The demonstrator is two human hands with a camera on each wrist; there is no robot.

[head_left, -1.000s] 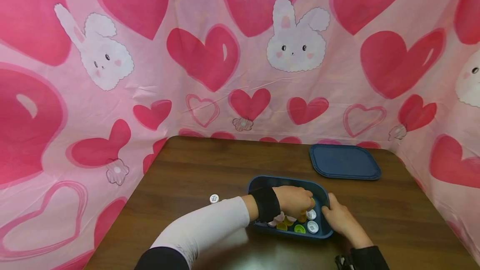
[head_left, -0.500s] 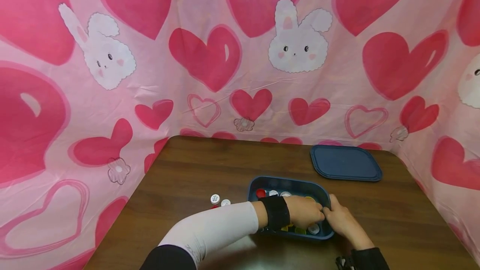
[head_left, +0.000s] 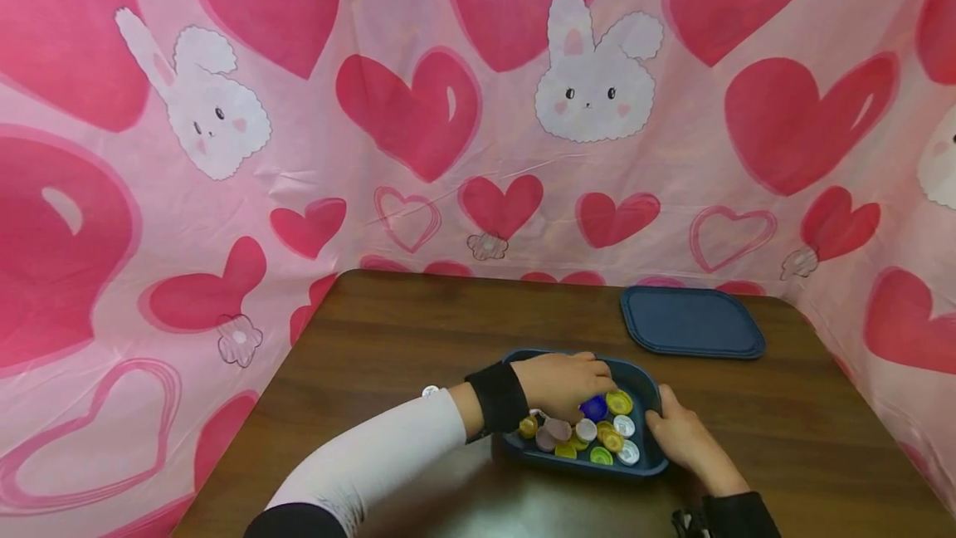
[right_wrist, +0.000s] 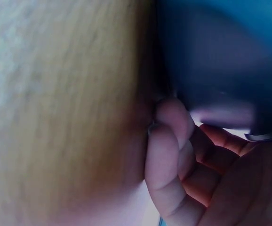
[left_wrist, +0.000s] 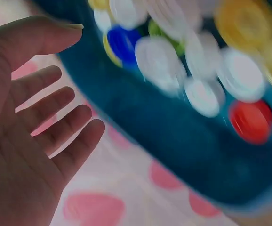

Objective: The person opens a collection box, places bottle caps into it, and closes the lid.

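A deep blue container stands on the table, with several colourful plastic bottle caps in it. My left hand is over its far left part, close above the caps. In the left wrist view the left hand's fingers are extended and apart, with nothing between them, beside the container's wall. A blue cap lies just by the fingertips. My right hand grips the container's right end, thumb at the rim. Its fingers curl at the outside, against the container's underside.
A flat blue rectangular lid or tray lies at the back right of the wooden table. One white cap sits left of the container, partly behind the left sleeve. A pink heart-patterned cloth hangs around the table.
My left hand went right across the container toward my right hand, then came back to the far left. Caps in the right part are uncovered now. My right hand keeps its grip.
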